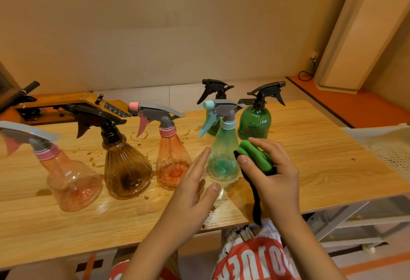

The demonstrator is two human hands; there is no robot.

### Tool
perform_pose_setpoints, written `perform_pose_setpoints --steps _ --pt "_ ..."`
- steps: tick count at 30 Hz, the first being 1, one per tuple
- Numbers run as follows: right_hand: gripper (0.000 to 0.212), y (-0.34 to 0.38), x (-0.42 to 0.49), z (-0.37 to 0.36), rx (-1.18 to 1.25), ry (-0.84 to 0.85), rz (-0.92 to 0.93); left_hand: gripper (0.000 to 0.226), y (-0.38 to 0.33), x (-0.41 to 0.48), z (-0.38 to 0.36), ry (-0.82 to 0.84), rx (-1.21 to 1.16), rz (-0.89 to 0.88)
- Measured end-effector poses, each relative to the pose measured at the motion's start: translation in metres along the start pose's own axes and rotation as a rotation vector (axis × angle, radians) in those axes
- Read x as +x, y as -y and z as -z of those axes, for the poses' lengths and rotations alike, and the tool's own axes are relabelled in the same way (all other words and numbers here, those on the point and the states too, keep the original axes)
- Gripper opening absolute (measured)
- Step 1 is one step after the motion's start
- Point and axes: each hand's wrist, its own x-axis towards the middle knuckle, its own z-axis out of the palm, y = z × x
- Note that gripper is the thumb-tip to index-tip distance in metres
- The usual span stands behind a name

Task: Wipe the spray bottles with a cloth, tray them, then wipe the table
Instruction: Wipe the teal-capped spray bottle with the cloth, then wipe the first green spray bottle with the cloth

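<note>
Wooden table [321, 157], six spray bottles [127, 168], white tray [386, 144] alongside.

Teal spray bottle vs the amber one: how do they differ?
Colour: the teal spray bottle has a pale blue-green body and grey-teal sprayer; the amber bottle is brown with a black sprayer.
Shape: teal is a slim cone; amber is wider, ribbed.
Place: teal stands between the left hand and the right hand holding the cloth; amber stands further left, no hand near.
Both stand upright on the table.
</note>
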Motion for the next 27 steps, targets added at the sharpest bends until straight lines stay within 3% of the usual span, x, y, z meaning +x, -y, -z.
perform_pose_setpoints --steps 4,10,22,27 --pt "0.033 0.013 0.005 0.005 0.027 0.023 0.05 0.057 -0.025 -0.013 0.008 -0.049 -0.159 0.012" --pt "0.035 0.04 0.02 0.011 0.049 0.038 0.14 0.052 -0.065 -0.013 0.02 -0.028 -0.109 -0.126" --pt "0.035 0.068 0.107 0.044 -0.084 0.097 0.278 0.048 -0.177 0.051 0.095 0.06 0.257 -0.394" --pt "0.034 0.063 0.156 0.051 -0.155 0.188 0.202 0.047 -0.186 0.123 0.12 0.144 0.409 -0.359"
